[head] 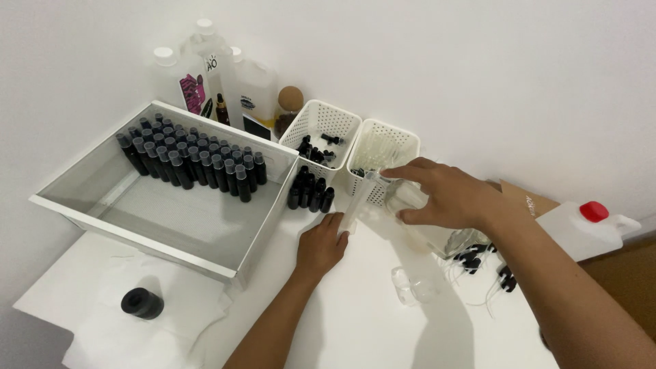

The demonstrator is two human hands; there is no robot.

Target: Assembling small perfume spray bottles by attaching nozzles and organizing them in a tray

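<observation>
Head view shows my right hand (pixel 444 198) wrapped around what looks like a clear plastic bag (pixel 410 205) beside the right white basket (pixel 383 160) at the table's back edge; my left hand (pixel 321 246) pinches the bag's near end, steadying it.

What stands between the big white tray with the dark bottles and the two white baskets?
In the head view, a small cluster of dark bottles stands on the table between the tray and the baskets, beyond the left hand.
</observation>
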